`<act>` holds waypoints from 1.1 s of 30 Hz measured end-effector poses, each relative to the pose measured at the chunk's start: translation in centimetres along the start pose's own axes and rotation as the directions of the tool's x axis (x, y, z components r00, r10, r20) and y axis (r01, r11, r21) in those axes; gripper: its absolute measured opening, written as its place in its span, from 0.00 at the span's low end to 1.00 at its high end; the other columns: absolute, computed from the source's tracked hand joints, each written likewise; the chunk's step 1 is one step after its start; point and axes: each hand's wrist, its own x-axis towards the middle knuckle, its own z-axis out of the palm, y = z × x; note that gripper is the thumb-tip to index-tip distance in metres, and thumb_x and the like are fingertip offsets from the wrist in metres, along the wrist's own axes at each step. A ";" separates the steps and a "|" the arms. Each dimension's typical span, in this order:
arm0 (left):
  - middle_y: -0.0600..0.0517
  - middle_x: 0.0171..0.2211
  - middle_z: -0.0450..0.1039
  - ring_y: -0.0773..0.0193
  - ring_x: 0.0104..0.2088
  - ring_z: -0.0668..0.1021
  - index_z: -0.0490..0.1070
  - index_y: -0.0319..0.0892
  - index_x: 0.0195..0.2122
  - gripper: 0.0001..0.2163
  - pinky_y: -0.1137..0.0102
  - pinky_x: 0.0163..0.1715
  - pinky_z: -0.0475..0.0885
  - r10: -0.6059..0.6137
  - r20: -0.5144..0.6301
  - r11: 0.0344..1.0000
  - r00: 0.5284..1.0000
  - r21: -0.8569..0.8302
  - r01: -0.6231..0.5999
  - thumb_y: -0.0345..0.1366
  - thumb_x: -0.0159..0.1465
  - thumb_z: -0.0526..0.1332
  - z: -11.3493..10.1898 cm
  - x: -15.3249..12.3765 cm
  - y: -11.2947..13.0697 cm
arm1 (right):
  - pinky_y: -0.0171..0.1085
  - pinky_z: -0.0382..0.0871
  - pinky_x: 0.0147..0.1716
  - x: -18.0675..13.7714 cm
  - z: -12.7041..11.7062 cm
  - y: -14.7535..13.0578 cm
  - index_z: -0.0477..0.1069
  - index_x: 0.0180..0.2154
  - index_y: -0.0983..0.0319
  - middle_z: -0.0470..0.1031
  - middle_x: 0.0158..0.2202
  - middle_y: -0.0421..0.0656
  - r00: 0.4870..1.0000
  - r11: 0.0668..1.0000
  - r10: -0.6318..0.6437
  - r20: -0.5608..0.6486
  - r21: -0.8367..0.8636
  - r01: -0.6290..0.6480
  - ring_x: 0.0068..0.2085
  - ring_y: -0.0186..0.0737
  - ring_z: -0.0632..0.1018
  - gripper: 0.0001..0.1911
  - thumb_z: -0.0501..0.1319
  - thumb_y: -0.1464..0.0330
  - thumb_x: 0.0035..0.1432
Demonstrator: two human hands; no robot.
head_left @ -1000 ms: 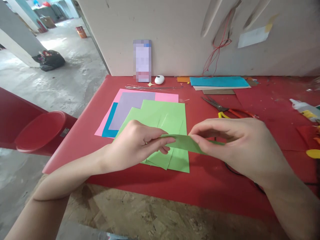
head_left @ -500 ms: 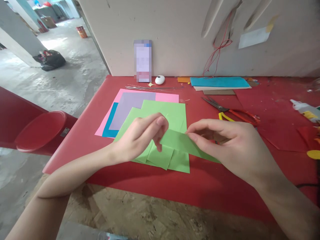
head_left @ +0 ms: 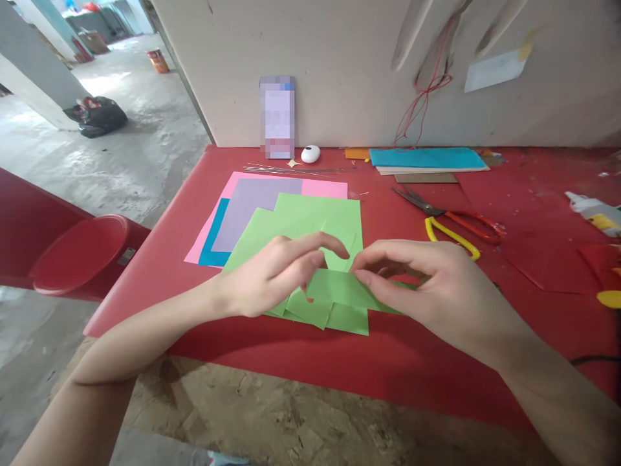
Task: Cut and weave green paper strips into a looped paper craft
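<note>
My right hand point(head_left: 427, 285) pinches the upper edge of a green paper strip point(head_left: 339, 287) between thumb and index finger. The strip is held over a stack of green paper sheets point(head_left: 301, 217), and its right end passes behind my right hand. To the left of that grip is my left hand point(head_left: 279, 275), its index finger stretched toward the right fingertips and its thumb apart from it. Nothing shows between the left finger and thumb. Smaller green paper pieces point(head_left: 310, 312) lie below the strip. Purple paper point(head_left: 262, 200), pink paper point(head_left: 325, 189) and blue paper point(head_left: 209, 249) lie under the stack's left side.
Scissors point(head_left: 446, 217) with red and yellow handles rest behind my right hand. Along the wall are a phone point(head_left: 277, 116), a white egg-shaped object point(head_left: 310, 154), thin wires point(head_left: 295, 169) and folded blue material point(head_left: 429, 158). A white bottle point(head_left: 594, 212) lies far right.
My left index finger has straightened out to the right, away from the thumb. My right hand, with the strip, has shifted slightly left and down, uncovering more of the yellow scissor handle.
</note>
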 end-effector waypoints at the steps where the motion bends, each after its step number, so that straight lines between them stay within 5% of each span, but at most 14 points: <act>1: 0.57 0.17 0.69 0.72 0.16 0.70 0.68 0.37 0.43 0.13 0.76 0.18 0.65 -0.010 0.037 1.000 0.999 0.029 0.009 0.38 0.66 0.48 0.1 0.1 0.0 | 0.29 0.70 0.24 0.0 0.1 0.0 0.71 0.24 0.59 0.76 0.23 0.37 1.000 1.000 0.003 0.009 0.002 -0.003 0.25 0.33 0.75 0.06 0.59 0.73 0.50; 7: 0.49 0.24 0.77 0.71 0.22 0.78 0.70 0.35 0.28 0.13 0.79 0.24 0.72 -0.068 0.156 0.994 0.985 -0.075 0.080 0.33 0.66 0.50 1.2 0.1 0.4 | 0.28 0.71 0.26 0.1 0.5 0.0 0.70 0.23 0.59 0.76 0.24 0.36 1.000 0.999 -0.019 0.005 0.039 0.019 0.26 0.31 0.75 0.07 0.59 0.75 0.50; 13: 0.54 0.19 0.75 0.71 0.20 0.76 0.69 0.38 0.27 0.13 0.78 0.22 0.70 0.047 0.012 0.993 0.999 0.105 -0.048 0.31 0.66 0.50 1.2 -0.4 0.9 | 0.28 0.69 0.22 -0.2 0.1 0.2 0.70 0.22 0.60 0.75 0.22 0.35 0.991 0.995 -0.102 -0.080 -0.030 0.100 0.24 0.31 0.75 0.07 0.60 0.75 0.48; 21: 0.58 0.15 0.72 0.76 0.12 0.67 0.69 0.42 0.19 0.16 0.78 0.12 0.62 0.096 -0.295 0.969 0.951 0.247 -0.021 0.33 0.64 0.54 -2.2 -1.7 3.0 | 0.31 0.74 0.30 0.2 -2.4 1.4 0.74 0.25 0.57 0.77 0.26 0.36 0.972 0.996 -0.030 -0.234 -0.092 0.009 0.28 0.33 0.77 0.03 0.62 0.69 0.50; 27: 0.57 0.16 0.72 0.74 0.15 0.71 0.69 0.41 0.19 0.15 0.78 0.16 0.66 0.046 -0.173 0.986 0.984 0.166 -0.017 0.34 0.64 0.54 -1.1 -1.2 2.4 | 0.31 0.74 0.26 -0.5 -0.6 -0.2 0.74 0.27 0.55 0.76 0.24 0.36 0.987 0.997 -0.076 -0.140 -0.037 0.071 0.26 0.34 0.77 0.04 0.62 0.70 0.49; 33: 0.54 0.24 0.74 0.68 0.26 0.76 0.71 0.40 0.31 0.07 0.75 0.25 0.73 0.105 -0.139 0.994 0.985 0.000 -0.106 0.36 0.62 0.58 0.4 -0.8 1.8 | 0.30 0.69 0.19 -0.8 0.6 -0.1 0.75 0.27 0.57 0.76 0.23 0.36 0.982 0.986 0.019 -0.190 0.164 0.013 0.23 0.33 0.76 0.03 0.63 0.69 0.50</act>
